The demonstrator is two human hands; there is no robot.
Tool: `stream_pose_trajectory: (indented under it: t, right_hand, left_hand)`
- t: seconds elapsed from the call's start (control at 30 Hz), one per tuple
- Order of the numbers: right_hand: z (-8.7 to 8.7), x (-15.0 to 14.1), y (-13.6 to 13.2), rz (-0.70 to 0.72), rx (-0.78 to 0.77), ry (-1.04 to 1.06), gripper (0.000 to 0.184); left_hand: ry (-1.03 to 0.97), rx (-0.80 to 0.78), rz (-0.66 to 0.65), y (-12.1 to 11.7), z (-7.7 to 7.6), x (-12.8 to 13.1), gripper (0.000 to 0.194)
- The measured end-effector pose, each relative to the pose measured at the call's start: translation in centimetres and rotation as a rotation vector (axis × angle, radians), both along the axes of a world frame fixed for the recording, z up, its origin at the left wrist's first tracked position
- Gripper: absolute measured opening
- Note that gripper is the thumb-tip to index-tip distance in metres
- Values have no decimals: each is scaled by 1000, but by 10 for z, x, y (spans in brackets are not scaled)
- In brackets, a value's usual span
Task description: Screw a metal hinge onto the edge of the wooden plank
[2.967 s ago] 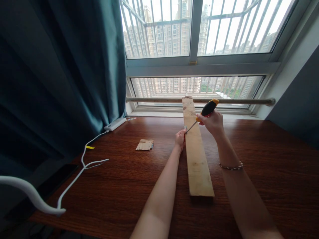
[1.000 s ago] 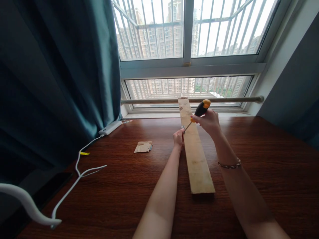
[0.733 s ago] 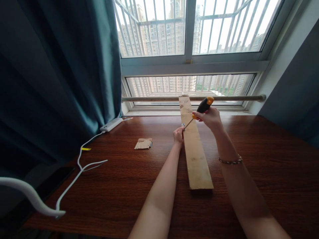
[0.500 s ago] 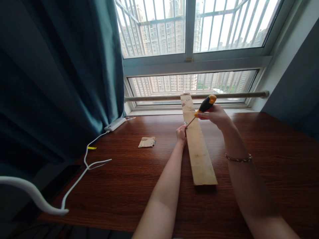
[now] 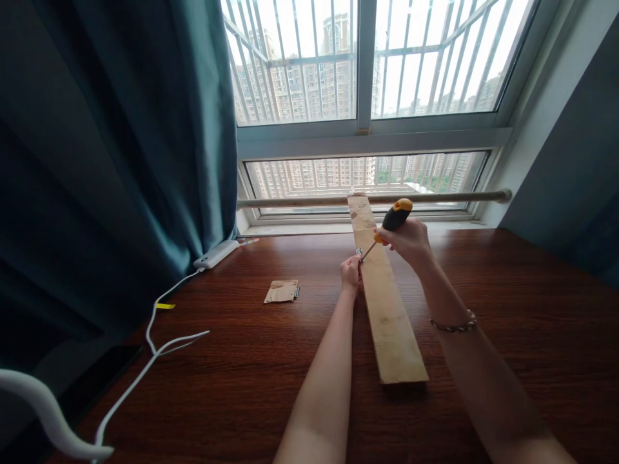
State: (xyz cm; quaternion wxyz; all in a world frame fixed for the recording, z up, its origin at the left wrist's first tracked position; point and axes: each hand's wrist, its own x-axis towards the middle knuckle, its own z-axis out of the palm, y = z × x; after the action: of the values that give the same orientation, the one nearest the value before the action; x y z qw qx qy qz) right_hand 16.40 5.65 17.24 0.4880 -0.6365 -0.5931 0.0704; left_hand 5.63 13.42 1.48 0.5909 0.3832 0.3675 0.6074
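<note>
Dark red-brown wood grain runs across the broad tabletop [image 5: 232, 399], and on it a long, pale, flat wooden board [image 5: 394, 322] stretches towards the window, its far end overlapping the tubular metal rail [image 5: 440, 198] from where I stand. The right hand [image 5: 409, 240], above the board's right edge, grips a stubby black-and-yellow screwdriver [image 5: 395, 218], whose thin shaft slants down across the board to its left edge. There the left hand [image 5: 350, 273] is curled, fingertips pinching at a small silvery metal piece [image 5: 359, 252]; its exact shape is too small to tell. A braided bracelet [image 5: 453, 325] circles the right forearm, to the right of the board. Well left of the board lies a flat, torn-edged tan piece of cardboard [image 5: 280, 291], a small dark metallic strip [image 5: 296, 292] at its right side. Farther left of the board, a slim white plastic box [image 5: 216, 254] sits near the heavy teal curtain [image 5: 145, 96], a yellow tag [image 5: 166, 306] beside its white cable. Beyond the board, a grey-framed window [image 5: 300, 132] lets in pale daylight, with bars and tall buildings outside.
</note>
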Motion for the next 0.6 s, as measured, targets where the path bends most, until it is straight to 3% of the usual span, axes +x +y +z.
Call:
stream_pose_trajectory:
  t: [0.17,0.6]
  right_hand:
    - [-6,4,9,-107,63,4,24]
    - [-8,6,12,-8,74,132,31]
  left_hand:
    - [-16,-41,8,1,0,0,34]
    - [39,-11,21,4,-3,-2,35]
